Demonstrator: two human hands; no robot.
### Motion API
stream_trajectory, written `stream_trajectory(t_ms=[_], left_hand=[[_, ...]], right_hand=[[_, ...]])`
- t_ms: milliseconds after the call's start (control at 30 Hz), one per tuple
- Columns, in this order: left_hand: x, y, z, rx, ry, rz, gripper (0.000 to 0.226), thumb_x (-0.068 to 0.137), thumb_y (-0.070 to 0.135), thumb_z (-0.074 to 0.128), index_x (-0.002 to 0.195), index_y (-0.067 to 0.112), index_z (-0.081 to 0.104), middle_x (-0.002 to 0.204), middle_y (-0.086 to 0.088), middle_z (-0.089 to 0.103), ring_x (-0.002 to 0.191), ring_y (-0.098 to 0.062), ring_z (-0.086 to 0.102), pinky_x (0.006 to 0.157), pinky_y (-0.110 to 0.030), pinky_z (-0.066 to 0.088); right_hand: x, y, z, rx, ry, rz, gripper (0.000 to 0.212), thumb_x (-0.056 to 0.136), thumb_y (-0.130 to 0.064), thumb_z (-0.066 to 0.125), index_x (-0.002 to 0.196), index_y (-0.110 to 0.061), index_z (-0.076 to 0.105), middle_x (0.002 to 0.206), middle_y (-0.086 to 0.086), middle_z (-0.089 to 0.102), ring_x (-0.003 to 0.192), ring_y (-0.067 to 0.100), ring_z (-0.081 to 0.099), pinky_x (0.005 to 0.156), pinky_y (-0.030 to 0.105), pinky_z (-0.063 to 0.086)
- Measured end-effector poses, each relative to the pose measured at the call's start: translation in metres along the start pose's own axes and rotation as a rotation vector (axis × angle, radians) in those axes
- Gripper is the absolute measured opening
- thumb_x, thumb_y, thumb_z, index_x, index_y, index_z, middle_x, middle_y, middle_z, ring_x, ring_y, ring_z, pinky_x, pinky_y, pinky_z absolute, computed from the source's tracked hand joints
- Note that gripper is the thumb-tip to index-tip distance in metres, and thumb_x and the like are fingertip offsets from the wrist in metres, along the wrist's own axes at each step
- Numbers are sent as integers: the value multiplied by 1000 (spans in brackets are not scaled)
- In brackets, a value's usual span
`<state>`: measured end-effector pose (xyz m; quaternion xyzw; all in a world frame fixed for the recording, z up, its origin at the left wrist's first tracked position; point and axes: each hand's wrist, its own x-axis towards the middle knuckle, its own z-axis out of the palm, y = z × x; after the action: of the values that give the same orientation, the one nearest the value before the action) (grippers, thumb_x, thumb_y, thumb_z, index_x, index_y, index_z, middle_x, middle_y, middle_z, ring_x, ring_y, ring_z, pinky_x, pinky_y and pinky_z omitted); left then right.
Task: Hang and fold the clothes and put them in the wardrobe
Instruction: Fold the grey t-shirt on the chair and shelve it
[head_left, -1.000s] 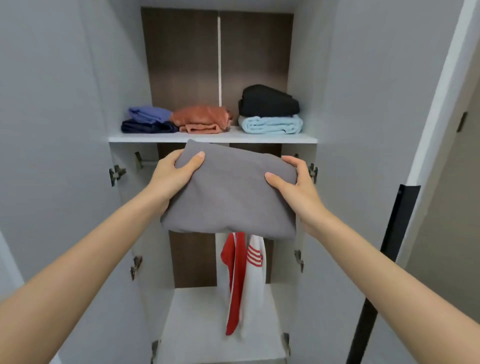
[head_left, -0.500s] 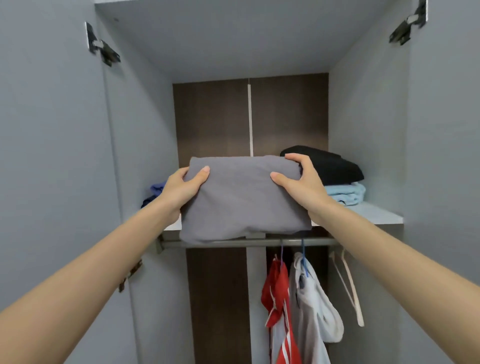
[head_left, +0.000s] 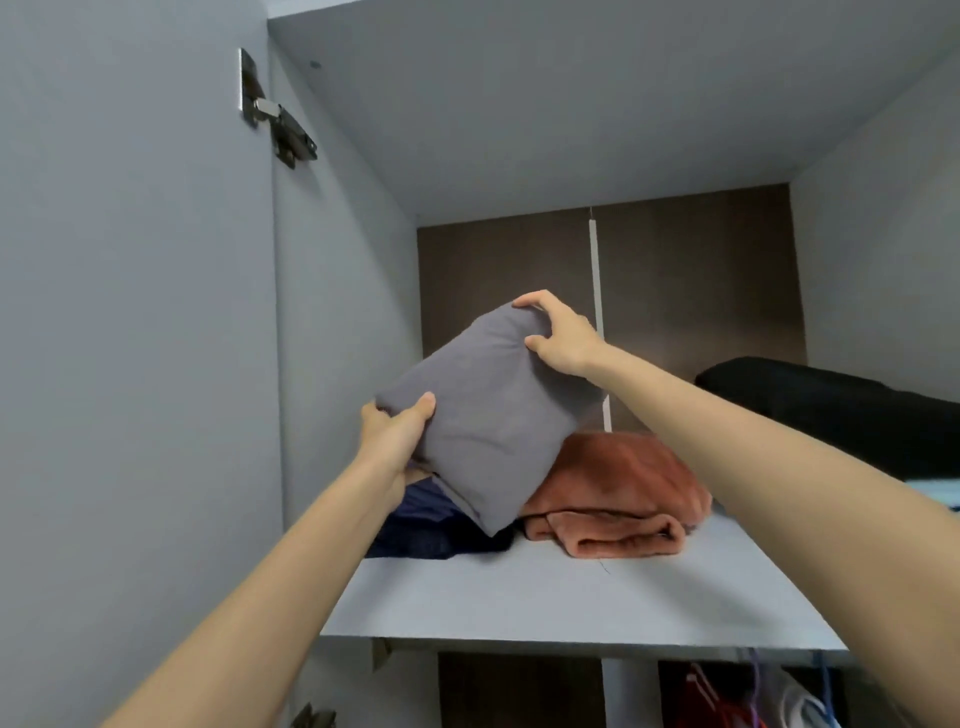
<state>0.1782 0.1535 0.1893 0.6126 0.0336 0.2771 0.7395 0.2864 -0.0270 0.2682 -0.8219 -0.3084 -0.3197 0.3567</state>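
Observation:
A folded grey garment (head_left: 488, 415) hangs tilted over the left end of the wardrobe shelf (head_left: 571, 597), its lower corner down between two piles. My left hand (head_left: 397, 436) grips its lower left edge, thumb on top. My right hand (head_left: 558, 335) grips its upper far corner. Under it lies a dark blue folded pile (head_left: 431, 525), mostly hidden. A rust-orange folded garment (head_left: 613, 493) sits just to the right of it.
A black folded garment (head_left: 831, 410) lies on a light blue one (head_left: 935, 491) at the shelf's right end. The left door with its hinge (head_left: 275, 114) stands open. Below the shelf, hangers with red and white clothes (head_left: 753, 696) show.
Both hands have lifted the grey garment from below the shelf up over its left end and tilted it. My view has risen above the shelf.

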Motion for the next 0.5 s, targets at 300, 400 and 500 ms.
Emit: stream_trajectory(t_ms=[300,400,500], left_hand=[[63,-35,-18,20,70,-35,75,93,25,59,146,41,10,133,-5,45,80,-25,64,49,-36,56],[64,-46,-33,381,136,41,71,97,34,49,148,37,0,122,-7,54,73,-27,65,48,-34,56],[57,-55,-42,1230,166,196,56,99,49,30,149,31,12,123,-8,53,101,-32,58,78,-38,52]], right_hand=[[87,24,99,-204,-254,-35,41,92,-19,50,125,-43,45,134,-2,53,127,25,43,106,54,20],[91,35,144,-177,-272,-51,42,93,-20,53,129,-40,46,135,-6,54,128,23,43,105,48,23],[82,47,179,-226,-348,-65,45,96,-23,50,139,-35,41,140,1,48,133,29,32,106,46,27]])
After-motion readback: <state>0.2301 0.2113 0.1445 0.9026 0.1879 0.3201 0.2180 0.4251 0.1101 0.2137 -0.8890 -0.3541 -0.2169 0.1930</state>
